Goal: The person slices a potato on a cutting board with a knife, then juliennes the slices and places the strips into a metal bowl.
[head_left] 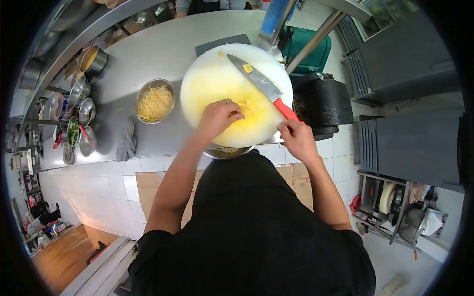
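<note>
A round white cutting board (202,74), stained yellow, lies on the counter in front of me. My left hand (219,118) is over its middle, fingers curled together with the tips at a small pile of thin yellow slices (253,107). A kitchen knife (264,84) with a red handle lies across the board's right side, a yellow piece (248,68) stuck on its blade. My right hand (299,140) is at the board's right edge, fingers curled just below the end of the handle; I cannot tell what they grip.
Left of the board stands a metal bowl of pale yellow shreds (155,103). Another metal bowl (229,152) shows partly under the board's near edge. A grey cloth (126,140) lies on the counter (113,64). Several metal pots and bowls line the far left. A person (210,6) stands opposite.
</note>
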A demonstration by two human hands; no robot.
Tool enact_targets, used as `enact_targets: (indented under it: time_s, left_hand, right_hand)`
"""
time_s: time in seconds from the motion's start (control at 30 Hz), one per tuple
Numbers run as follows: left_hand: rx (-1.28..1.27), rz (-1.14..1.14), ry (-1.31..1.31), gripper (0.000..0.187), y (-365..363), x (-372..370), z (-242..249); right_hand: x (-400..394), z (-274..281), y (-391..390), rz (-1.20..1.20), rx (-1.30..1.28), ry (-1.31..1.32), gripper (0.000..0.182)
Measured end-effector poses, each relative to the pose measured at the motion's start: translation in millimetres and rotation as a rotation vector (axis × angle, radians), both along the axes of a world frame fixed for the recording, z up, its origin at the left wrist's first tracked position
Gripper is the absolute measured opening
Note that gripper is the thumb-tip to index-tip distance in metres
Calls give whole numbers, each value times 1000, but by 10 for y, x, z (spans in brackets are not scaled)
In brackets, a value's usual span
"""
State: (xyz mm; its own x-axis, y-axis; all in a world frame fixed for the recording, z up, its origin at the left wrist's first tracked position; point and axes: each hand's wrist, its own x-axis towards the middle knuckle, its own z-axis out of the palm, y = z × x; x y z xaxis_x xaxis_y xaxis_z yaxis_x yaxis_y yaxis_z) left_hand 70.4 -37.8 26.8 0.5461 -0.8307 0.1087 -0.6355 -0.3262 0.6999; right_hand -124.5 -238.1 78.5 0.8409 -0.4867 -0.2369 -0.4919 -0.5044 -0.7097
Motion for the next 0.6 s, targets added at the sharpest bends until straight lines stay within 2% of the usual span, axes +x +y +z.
enact_targets:
  time_s: [0.03,0.07,0.13,0.17,0.23,0.27,0.33,0.37,0.43,0.53,0.6]
  left_hand:
    - [13,22,31,20,-8,11,-12]
    - [9,20,35,20,-11,9,-25]
    - [-48,95,15,33,-23,-11,-47]
    - [-49,90,18,33,-24,-20,-48]
    - [-43,129,28,50,-15,-51,-41]
    - [-43,128,28,50,-28,-72,-46]
    - [-61,207,-137,63,-55,-145,-71]
    - [-58,210,-138,63,-78,-196,-84]
    - [-65,257,-264,72,-161,-299,-82]
    - [-93,263,-249,72,-213,-356,-213]
    - [-111,238,-230,69,-182,-350,-283]
  right_hand:
    - [-160,-131,-135,-35,37,202,23]
    - [-335,-361,-234,-38,34,206,23]
    - [-624,-904,-352,-28,-152,197,29]
    - [-633,-1027,-353,-33,-153,201,29]
    - [-588,-1223,-318,-185,-257,165,41]
    - [-558,-1317,-312,-168,-288,167,44]
    - [-461,-1298,-181,-186,-349,157,40]
    - [-414,-1278,-127,-200,-409,144,36]
    - [-378,-1345,-123,-213,-380,146,34]
    - [-374,-1374,-189,-249,-360,111,33]
    - [-415,-1290,-237,-233,-116,113,25]
